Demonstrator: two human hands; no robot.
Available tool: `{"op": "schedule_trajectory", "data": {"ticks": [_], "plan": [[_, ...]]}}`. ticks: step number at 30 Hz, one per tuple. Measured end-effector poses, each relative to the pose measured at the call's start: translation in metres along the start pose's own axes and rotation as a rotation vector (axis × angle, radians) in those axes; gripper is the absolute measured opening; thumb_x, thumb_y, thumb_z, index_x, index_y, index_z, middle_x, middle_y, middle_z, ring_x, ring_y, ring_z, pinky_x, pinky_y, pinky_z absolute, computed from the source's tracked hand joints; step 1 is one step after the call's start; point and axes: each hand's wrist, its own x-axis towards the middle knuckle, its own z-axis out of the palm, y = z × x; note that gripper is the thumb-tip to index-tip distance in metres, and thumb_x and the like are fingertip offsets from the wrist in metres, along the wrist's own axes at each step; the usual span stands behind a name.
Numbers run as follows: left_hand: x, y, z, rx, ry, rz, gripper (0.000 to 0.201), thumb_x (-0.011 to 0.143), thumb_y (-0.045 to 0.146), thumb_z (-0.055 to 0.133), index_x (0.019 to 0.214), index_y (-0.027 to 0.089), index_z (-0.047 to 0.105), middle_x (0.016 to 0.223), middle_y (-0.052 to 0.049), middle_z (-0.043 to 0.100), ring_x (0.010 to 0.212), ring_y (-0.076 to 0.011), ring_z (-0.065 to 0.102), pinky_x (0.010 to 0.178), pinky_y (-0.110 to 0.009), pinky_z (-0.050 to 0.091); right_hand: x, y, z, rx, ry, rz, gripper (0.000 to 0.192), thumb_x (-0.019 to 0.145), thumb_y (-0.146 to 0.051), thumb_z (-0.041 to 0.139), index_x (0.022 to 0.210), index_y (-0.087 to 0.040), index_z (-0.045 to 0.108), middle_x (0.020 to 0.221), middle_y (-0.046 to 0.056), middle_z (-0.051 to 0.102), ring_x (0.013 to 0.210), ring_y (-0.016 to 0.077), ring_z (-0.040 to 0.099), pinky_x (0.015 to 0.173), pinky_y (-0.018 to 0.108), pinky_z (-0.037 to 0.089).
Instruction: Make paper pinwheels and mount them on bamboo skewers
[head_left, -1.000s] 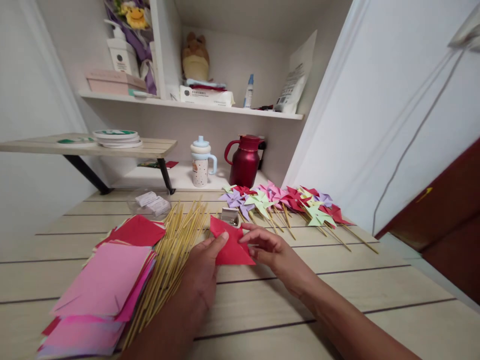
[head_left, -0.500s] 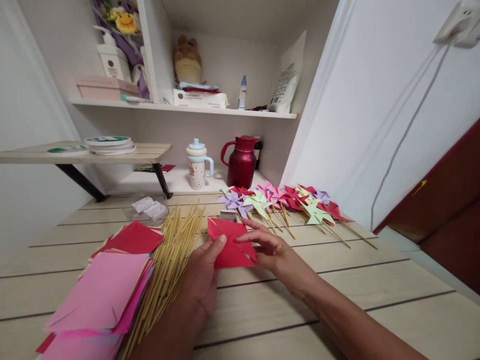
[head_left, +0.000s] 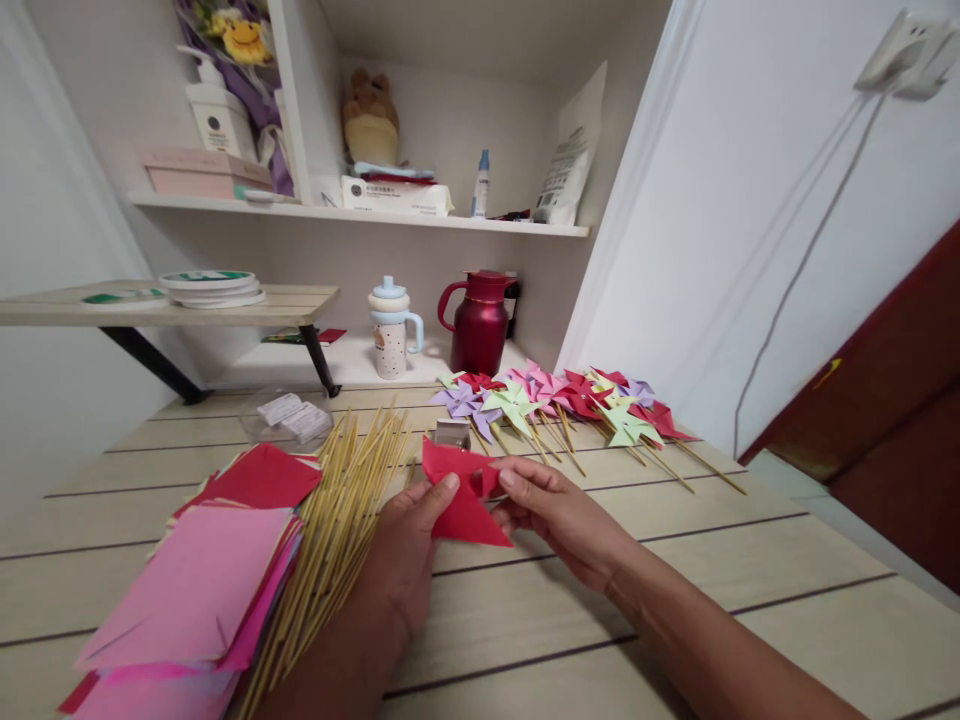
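A red paper square (head_left: 459, 510) with slit corners is held above the table between my two hands. My left hand (head_left: 411, 520) pinches its left side, thumb on top. On the right, my right hand (head_left: 536, 497) grips a flap of the same paper between thumb and fingers, bending it up toward the middle. Behind the paper stands a small grey open box (head_left: 453, 434). Thin wooden sticks (head_left: 341, 510) lie in a bundle beside my left hand, and a stack of pink and red paper squares (head_left: 191, 575) lies left of them.
Finished paper pinwheels (head_left: 551, 400) on sticks lie at the back right of the table (head_left: 720, 570). A round clear container (head_left: 285, 414) holds white packets. Further back are a spotted cup (head_left: 390, 340), a red jug (head_left: 480, 325) and a raised shelf (head_left: 300, 302) bearing tape rolls.
My right hand has taken hold of the paper's right flap and bent it inward. The lower right corner now sticks out as a point. My left hand keeps its hold.
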Motion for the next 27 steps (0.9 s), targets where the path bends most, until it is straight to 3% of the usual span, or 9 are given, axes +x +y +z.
{"op": "schedule_trajectory", "data": {"ticks": [4, 7, 9, 16, 22, 27], "plan": [[0.001, -0.002, -0.001, 0.028, 0.01, 0.028, 0.036, 0.073, 0.028, 0.077, 0.105, 0.012, 0.073, 0.099, -0.013, 0.077, 0.1, -0.0296, 0.07, 0.088, -0.038, 0.054, 0.0, -0.001, -0.002, 0.051, -0.022, 0.038, 0.048, 0.086, -0.063, 0.055, 0.091, -0.018, 0.072, 0.082, 0.005, 0.068, 0.071, 0.0153, 0.06, 0.069, 0.029, 0.046], [0.002, -0.003, -0.003, 0.034, 0.011, 0.023, 0.037, 0.076, 0.029, 0.075, 0.108, 0.013, 0.072, 0.098, -0.013, 0.077, 0.101, -0.03, 0.07, 0.088, -0.04, 0.053, 0.001, 0.001, -0.004, -0.001, -0.016, -0.009, 0.031, 0.076, -0.048, 0.076, 0.09, -0.021, 0.072, 0.08, 0.001, 0.066, 0.073, 0.0143, 0.059, 0.07, 0.027, 0.045], [0.003, -0.004, -0.005, 0.021, 0.011, -0.001, 0.035, 0.077, 0.029, 0.074, 0.108, 0.014, 0.072, 0.095, -0.013, 0.078, 0.1, -0.0298, 0.071, 0.087, -0.04, 0.054, 0.002, 0.003, -0.005, -0.057, -0.008, -0.053, 0.031, 0.067, -0.033, 0.084, 0.094, -0.024, 0.073, 0.078, -0.002, 0.064, 0.07, 0.0123, 0.055, 0.067, 0.025, 0.043], [0.005, -0.004, -0.007, -0.016, -0.03, -0.018, 0.032, 0.078, 0.028, 0.074, 0.107, 0.013, 0.072, 0.102, -0.012, 0.077, 0.098, -0.0257, 0.071, 0.09, -0.035, 0.053, 0.002, 0.002, -0.002, -0.297, 0.013, -0.177, 0.019, 0.074, -0.035, 0.076, 0.089, -0.024, 0.078, 0.087, 0.002, 0.064, 0.067, 0.0132, 0.048, 0.058, 0.026, 0.036], [0.007, -0.007, -0.011, -0.008, -0.061, -0.023, 0.034, 0.081, 0.031, 0.073, 0.109, 0.012, 0.07, 0.108, -0.014, 0.075, 0.097, -0.0234, 0.07, 0.089, -0.033, 0.053, 0.002, 0.003, -0.004, -0.311, -0.031, -0.167, 0.02, 0.077, -0.036, 0.074, 0.094, -0.026, 0.077, 0.071, 0.0, 0.06, 0.061, 0.0134, 0.045, 0.055, 0.026, 0.035], [0.008, -0.007, -0.009, -0.037, -0.078, -0.06, 0.033, 0.082, 0.029, 0.072, 0.11, 0.012, 0.07, 0.105, -0.013, 0.075, 0.092, -0.0216, 0.071, 0.086, -0.032, 0.054, 0.002, 0.0, -0.007, -0.314, -0.02, -0.185, 0.018, 0.079, -0.036, 0.072, 0.093, -0.024, 0.078, 0.076, 0.001, 0.065, 0.066, 0.0136, 0.051, 0.064, 0.028, 0.042]]}}
